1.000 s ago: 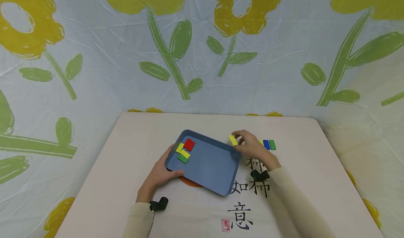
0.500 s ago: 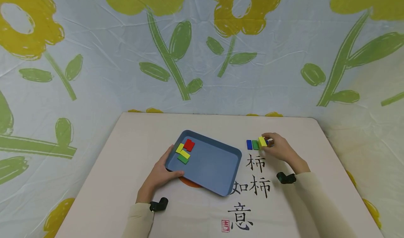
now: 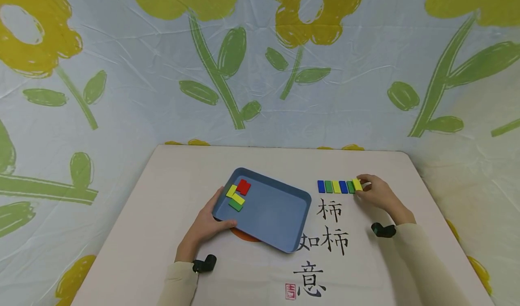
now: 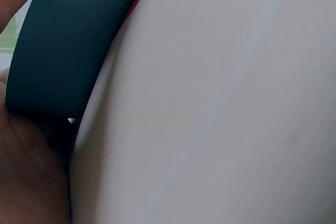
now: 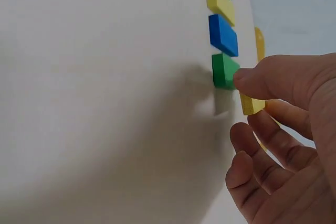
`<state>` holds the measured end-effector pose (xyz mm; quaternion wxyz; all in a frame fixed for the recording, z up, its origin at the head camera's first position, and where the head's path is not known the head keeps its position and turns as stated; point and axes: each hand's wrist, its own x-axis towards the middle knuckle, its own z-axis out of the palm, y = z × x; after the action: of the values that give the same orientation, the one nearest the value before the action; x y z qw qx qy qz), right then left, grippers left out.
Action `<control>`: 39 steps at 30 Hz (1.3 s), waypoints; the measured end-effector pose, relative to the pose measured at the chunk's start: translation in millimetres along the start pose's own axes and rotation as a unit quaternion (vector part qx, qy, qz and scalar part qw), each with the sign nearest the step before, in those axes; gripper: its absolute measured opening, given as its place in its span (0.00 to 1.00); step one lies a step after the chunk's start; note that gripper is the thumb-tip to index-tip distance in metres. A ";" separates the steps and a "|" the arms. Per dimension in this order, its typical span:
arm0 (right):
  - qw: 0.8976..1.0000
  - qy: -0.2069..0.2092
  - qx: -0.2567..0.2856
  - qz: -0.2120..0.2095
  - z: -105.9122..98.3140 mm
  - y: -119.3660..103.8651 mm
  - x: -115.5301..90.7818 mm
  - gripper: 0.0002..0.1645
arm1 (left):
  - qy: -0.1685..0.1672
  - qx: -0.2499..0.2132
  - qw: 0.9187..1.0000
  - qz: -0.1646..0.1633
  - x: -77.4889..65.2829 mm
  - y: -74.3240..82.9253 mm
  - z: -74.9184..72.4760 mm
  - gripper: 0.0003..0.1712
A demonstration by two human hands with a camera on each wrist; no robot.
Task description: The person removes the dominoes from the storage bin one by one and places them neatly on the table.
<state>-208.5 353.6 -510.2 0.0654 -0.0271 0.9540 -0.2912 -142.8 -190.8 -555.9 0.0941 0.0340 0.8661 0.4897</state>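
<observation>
Between thumb and fingers my right hand (image 3: 380, 193) pinches a yellow block (image 3: 357, 184) at the right end of a row. In the right wrist view that yellow block (image 5: 252, 103) is partly hidden by the thumb, beside a green block (image 5: 224, 71). The row holds flat blue, green and yellow blocks, with a blue block (image 3: 321, 186) at its left end. My left hand (image 3: 208, 222) grips the left corner of a blue-grey tray (image 3: 272, 215), thumb over the near rim. Close up in the left wrist view, the tray wall (image 4: 58, 51) lies against the hand.
Inside the tray's left end are red blocks (image 3: 243, 187), yellow blocks (image 3: 238, 198) and a green block (image 3: 235, 205). Black brush characters (image 3: 309, 279) mark the pale table cover (image 3: 365, 279). A flower-printed curtain (image 3: 260, 94) hangs behind the table.
My right hand has moved rightward from the tray's far right corner, carrying the yellow block past the row to its right end. The left hand and tray have stayed put.
</observation>
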 end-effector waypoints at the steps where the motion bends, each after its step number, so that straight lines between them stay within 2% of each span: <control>1: 1.000 -0.001 0.001 0.003 -0.4 2.0 -0.1 0.36 | 0.000 0.000 1.000 0.000 0.0 -0.2 0.0 0.66; 9: 1.000 -0.013 0.009 0.022 0.3 9.9 -0.6 0.36 | 0.000 0.001 1.000 -0.001 0.2 -0.4 0.3 0.66; 20: 1.000 -0.014 0.012 0.018 2.3 14.4 1.9 0.34 | 0.001 0.004 1.000 -0.007 -0.3 -0.3 0.8 0.66; 26: 1.000 -0.017 0.013 0.016 1.0 10.7 1.4 0.38 | 0.000 0.002 1.000 -0.004 0.0 0.5 0.7 0.67; 34: 1.000 0.012 -0.002 0.012 1.2 -14.3 4.3 0.47 | -0.001 0.001 1.000 -0.007 0.8 2.0 0.0 0.67; 39: 0.999 0.019 0.007 -0.033 6.4 -41.1 9.9 0.49 | -0.002 0.004 1.000 -0.007 1.6 1.3 0.7 0.67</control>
<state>-216.9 315.1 -493.5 0.0383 -0.0523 0.9515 -0.3006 -144.3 -189.3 -555.4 0.0991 0.0289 0.8683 0.4852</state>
